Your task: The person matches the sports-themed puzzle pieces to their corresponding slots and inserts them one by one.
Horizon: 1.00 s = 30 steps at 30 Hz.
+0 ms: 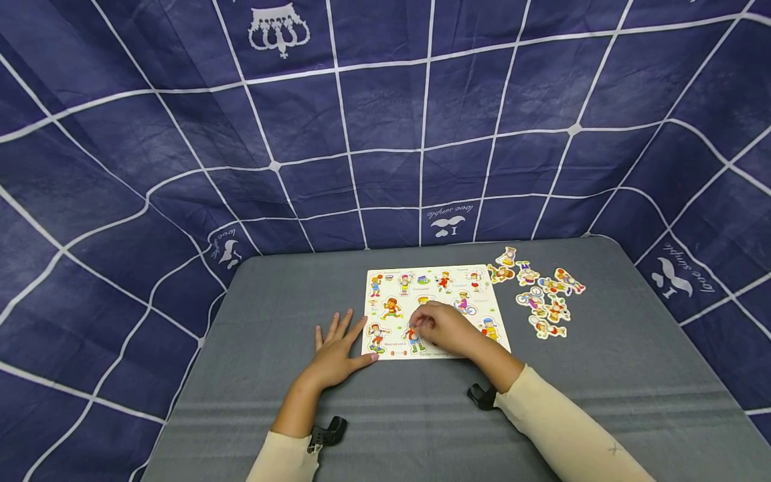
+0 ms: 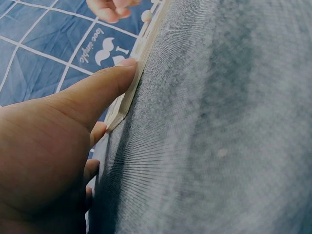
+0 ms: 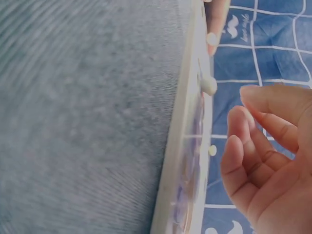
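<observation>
The white rectangular wooden puzzle board, printed with cartoon sport figures, lies flat on the grey cloth-covered table, directly under the right hand and just right of the left hand. The left hand lies flat with fingers spread, its thumb pressing the board's near left edge. The right hand hovers over the board's lower middle with fingers curled together; whether they pinch a piece cannot be told. The board looks thin, stiff and light, likely to slide on cloth unless braced. Its pieces carry small white knob pegs, the natural place to pinch. Loose cut-out figure pieces lie beyond the right hand, to its right.
</observation>
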Each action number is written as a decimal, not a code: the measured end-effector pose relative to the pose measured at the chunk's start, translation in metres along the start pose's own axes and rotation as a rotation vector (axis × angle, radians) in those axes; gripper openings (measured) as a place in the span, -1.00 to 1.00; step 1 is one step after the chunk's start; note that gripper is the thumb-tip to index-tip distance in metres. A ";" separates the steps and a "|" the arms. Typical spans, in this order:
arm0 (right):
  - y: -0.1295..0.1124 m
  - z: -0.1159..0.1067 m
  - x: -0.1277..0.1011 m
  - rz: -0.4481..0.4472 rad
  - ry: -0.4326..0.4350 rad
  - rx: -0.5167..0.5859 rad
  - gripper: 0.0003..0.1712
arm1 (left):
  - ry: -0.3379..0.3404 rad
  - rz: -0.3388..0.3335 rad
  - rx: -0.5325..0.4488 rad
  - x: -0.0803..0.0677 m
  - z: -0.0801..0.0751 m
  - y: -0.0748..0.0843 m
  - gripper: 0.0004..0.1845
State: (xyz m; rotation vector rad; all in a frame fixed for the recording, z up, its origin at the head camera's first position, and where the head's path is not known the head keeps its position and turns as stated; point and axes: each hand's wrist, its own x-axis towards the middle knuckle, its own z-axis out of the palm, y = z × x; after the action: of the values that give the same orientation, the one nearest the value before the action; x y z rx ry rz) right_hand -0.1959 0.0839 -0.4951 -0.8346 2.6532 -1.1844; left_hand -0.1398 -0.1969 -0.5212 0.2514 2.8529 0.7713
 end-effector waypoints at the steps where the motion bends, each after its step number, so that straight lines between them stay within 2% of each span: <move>1: -0.001 -0.001 0.000 0.008 0.009 0.010 -0.88 | 0.006 0.007 -0.004 0.000 0.000 0.000 -0.05; 7: -0.002 -0.007 -0.001 0.046 0.072 0.062 -0.83 | 0.027 0.039 -0.014 0.000 0.002 -0.002 -0.03; 16: 0.000 -0.017 -0.005 0.099 0.189 0.106 -0.79 | 0.035 0.047 -0.017 0.000 0.003 -0.004 -0.03; 23: 0.001 -0.030 -0.010 0.160 0.253 0.159 -0.74 | 0.011 0.022 -0.002 0.000 0.002 -0.003 -0.04; 30: 0.010 -0.040 -0.015 0.160 0.321 0.207 -0.74 | -0.021 -0.006 0.016 0.001 -0.001 -0.001 -0.05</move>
State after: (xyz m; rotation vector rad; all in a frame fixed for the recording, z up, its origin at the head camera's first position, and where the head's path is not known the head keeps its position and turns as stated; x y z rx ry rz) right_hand -0.2005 0.1228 -0.4763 -0.4204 2.7040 -1.6317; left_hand -0.1410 -0.1978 -0.5212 0.2519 2.8399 0.7400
